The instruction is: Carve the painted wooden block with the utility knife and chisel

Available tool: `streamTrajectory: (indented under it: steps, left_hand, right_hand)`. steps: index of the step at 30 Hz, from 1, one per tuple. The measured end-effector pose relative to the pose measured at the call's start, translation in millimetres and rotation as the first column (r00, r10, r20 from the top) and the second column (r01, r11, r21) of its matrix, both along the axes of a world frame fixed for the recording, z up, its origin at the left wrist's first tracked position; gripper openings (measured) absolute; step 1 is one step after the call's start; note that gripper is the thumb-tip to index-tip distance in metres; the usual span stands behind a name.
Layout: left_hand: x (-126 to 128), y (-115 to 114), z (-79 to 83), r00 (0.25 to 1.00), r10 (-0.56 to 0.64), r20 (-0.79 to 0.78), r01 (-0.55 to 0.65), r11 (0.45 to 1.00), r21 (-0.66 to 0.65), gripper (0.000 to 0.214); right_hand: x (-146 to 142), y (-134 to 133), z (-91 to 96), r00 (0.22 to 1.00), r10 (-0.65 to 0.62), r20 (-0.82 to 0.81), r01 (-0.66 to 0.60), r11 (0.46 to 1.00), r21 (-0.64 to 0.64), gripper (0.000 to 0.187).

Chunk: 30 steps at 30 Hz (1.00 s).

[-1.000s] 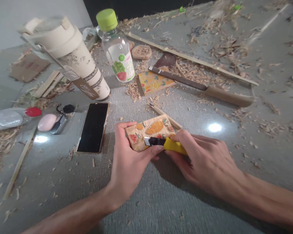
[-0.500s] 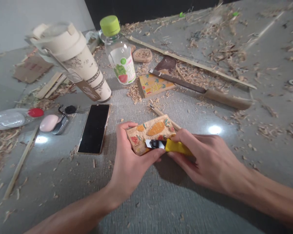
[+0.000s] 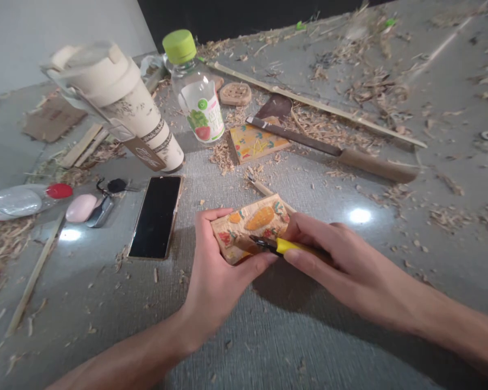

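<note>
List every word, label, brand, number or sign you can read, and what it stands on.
No text is legible.
Upright clear plastic bottle: its printed label is too blurred.
Tall cream cylindrical tumbler: the pale marking on its brown tag is too blurred.
Flat brown cardboard: any print is too faint.

The left grip (image 3: 219, 276) curls, thumb extended; just right of the left grip, the right grip (image 3: 347, 265) is clasped, thumb outstretched.

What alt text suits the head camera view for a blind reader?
A left hand grips a painted wooden block while the right hand holds a yellow-handled knife over it; shavings litter the gray table.
</note>
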<state>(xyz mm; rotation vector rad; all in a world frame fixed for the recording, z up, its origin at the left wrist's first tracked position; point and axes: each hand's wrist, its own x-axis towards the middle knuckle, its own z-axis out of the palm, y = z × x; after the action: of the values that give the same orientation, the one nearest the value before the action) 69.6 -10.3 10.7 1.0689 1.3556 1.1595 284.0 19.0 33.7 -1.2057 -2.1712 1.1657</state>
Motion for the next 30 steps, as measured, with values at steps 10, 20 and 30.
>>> streamTrajectory:
  steps: [10,20,30]
  left_hand:
    - [-2.1,-1.6,-1.6,0.999,-0.031,0.033,0.031,1.000,-0.002,0.077]
    - [-1.0,-1.1,-1.2,0.998,-0.037,0.045,0.038,0.999,-0.012,0.074]
    - [-1.3,-2.4,-3.4,0.995,-0.059,0.075,0.054,0.996,0.071,0.074]
  right_hand:
    - [3.5,-2.6,-4.4,0.988,-0.019,0.153,-0.030,0.950,0.311,0.012]
    - [3.8,-3.1,-10.3,0.983,-0.109,0.151,0.029,0.891,0.452,0.016]
    - [0.6,-8.1,-8.8,0.981,-0.027,0.194,-0.056,0.912,0.406,0.009]
